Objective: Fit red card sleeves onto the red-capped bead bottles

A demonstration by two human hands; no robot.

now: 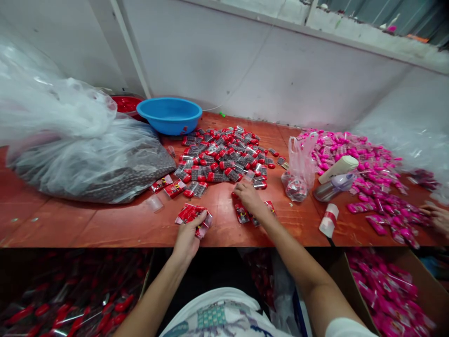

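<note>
"Head view, at the worktable (pixel 115 229): what does the left hand (pixel 187 236) hold?"

"A loose fan of glossy red packets (pixel 191 214), thumb laid across the top, the hand partly closed around their near edge"

"And the right hand (pixel 249 196)?"

"It reaches farther out than the left, fingers bent at the near edge of a heap of red-ended packs (pixel 224 159); whether they grip anything cannot be told. Similar packets (pixel 242 213) lie beneath it"

"How would the red packets handle?"

"Light and thin, by their look, more bendy than stiff, their shiny faces likely to slide over one another; easier to crease than to break"

"Best hold?"

"Near the edge, thumb above and fingers below, pressed just enough to stop the fan spreading"

"Who else is there?"

"Well to the right of the right hand, a co-worker's hand (pixel 440 217) beside pink packets (pixel 400 220)"
</note>
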